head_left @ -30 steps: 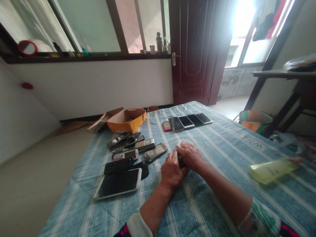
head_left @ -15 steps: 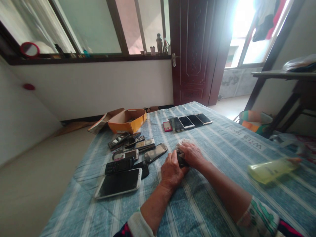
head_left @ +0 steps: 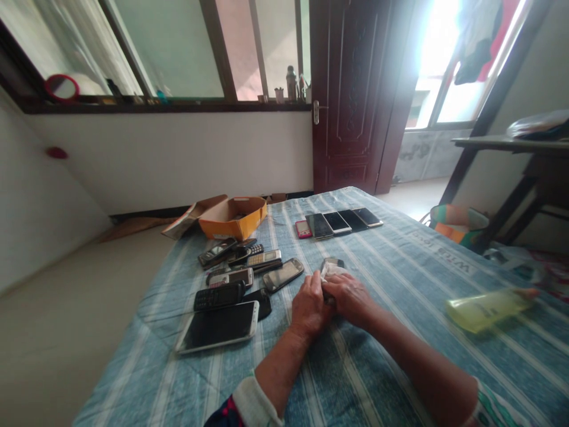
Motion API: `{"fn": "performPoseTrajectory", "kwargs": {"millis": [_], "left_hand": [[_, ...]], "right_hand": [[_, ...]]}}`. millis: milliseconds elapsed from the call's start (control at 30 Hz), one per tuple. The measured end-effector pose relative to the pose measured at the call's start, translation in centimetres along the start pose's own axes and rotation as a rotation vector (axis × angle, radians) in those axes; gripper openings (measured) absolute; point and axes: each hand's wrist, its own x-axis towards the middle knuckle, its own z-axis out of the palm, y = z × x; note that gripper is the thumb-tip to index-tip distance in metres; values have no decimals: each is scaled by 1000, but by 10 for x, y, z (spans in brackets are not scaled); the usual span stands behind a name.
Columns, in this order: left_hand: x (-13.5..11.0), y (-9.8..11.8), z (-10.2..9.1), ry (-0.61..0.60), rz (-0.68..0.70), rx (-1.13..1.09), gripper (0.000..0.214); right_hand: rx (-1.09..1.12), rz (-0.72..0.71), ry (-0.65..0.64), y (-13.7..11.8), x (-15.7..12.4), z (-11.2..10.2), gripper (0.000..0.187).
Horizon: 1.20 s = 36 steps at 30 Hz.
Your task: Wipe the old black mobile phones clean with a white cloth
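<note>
My left hand (head_left: 307, 304) and my right hand (head_left: 349, 296) rest together on the blue striped cloth (head_left: 391, 279). Between them they grip a small phone (head_left: 332, 262), whose top end sticks out beyond the fingers. My right hand also presses a white wipe (head_left: 328, 272) against the phone. Both hands are closed. Left of my hands lies a loose pile of old phones (head_left: 242, 270), and a large black-screened smartphone (head_left: 217, 326) lies nearest me.
A row of several phones (head_left: 338, 222) lies side by side at the far end of the cloth. An orange cardboard box (head_left: 233, 216) stands at the far left corner. A yellow-green bottle (head_left: 486, 308) lies on its side to the right. Beyond stand a dark wooden door (head_left: 351, 89) and a dark table (head_left: 511, 142).
The phone has turned in my hands, and its top end now shows beyond my fingers with the wipe over it. My head has shifted slightly left.
</note>
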Motion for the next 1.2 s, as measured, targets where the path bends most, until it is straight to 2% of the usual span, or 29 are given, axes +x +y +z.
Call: {"fn": "performPoseTrajectory", "kwargs": {"millis": [333,533,667,967,1200], "left_hand": [[1,-5,-5,-54,38,-53,71],[10,-19,-17,-113,133,-248,47],[15,-27,-20,-150,143,-394,32],[16,-35,-13,-108,135,-582,36],[18,-36,-7,-26,99,-638,23]], "right_hand": [[20,12,6,-1,-3,-1,25],[46,-4,27,4,-4,3,28],[76,-44,80,9,-4,7,28],[100,-71,146,14,-5,11,27],[117,-88,150,15,-5,10,31]]}}
